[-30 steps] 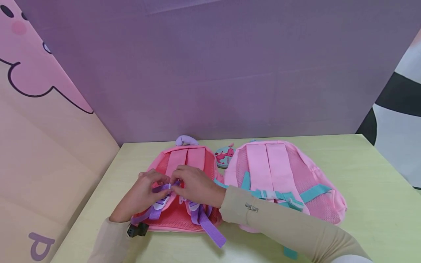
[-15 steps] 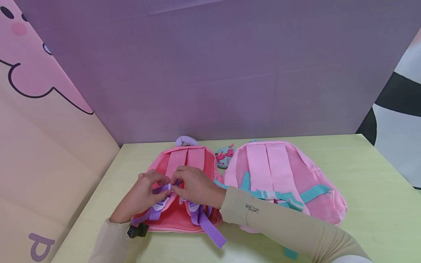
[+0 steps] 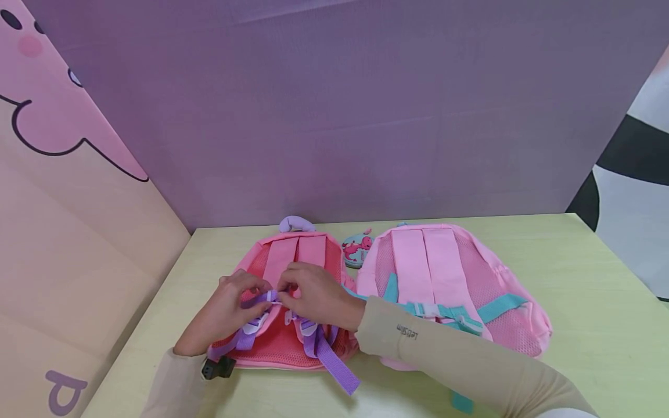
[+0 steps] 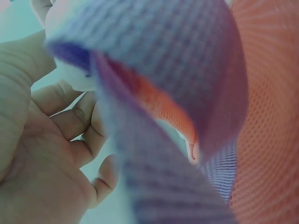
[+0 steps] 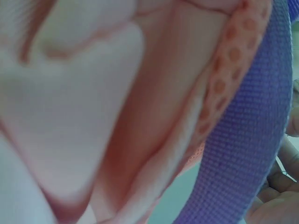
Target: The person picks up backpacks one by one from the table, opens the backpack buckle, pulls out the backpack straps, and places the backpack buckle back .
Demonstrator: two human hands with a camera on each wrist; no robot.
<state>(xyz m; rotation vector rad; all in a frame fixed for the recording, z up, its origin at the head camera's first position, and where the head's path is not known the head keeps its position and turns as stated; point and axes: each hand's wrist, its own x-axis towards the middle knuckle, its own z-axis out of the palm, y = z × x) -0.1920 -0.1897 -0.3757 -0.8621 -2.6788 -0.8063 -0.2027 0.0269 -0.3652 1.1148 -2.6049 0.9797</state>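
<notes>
- The red-pink bag [image 3: 283, 349] lies on the table [image 3: 590, 325] with its shoulder straps facing up. The light pink bag [image 3: 434, 255] is right beside it.
- The little white clip [image 3: 271, 296] is on the purple strap [image 3: 255, 301], between your two hands and over the red-pink bag.
- Your left hand [image 3: 235, 307] has its thumb and pointer finger almost together, pinching the clip from its left side. Its other fingers curl loosely and seem to hold nothing.
- Your right hand [image 3: 316, 295] has its thumb and pointer finger nearly closed too. It looks like they pinch the strap at the clip's right side, but the tips are partly hidden.
- It looks like you are in the middle of doing the clip step. I cannot tell if the clip is all the way joined.
- I think the next move needs both hands steady and in a straight line, with a small push or pull at the clip.
- Keep the strap flat, because a twist could make the clip stick.
</notes>
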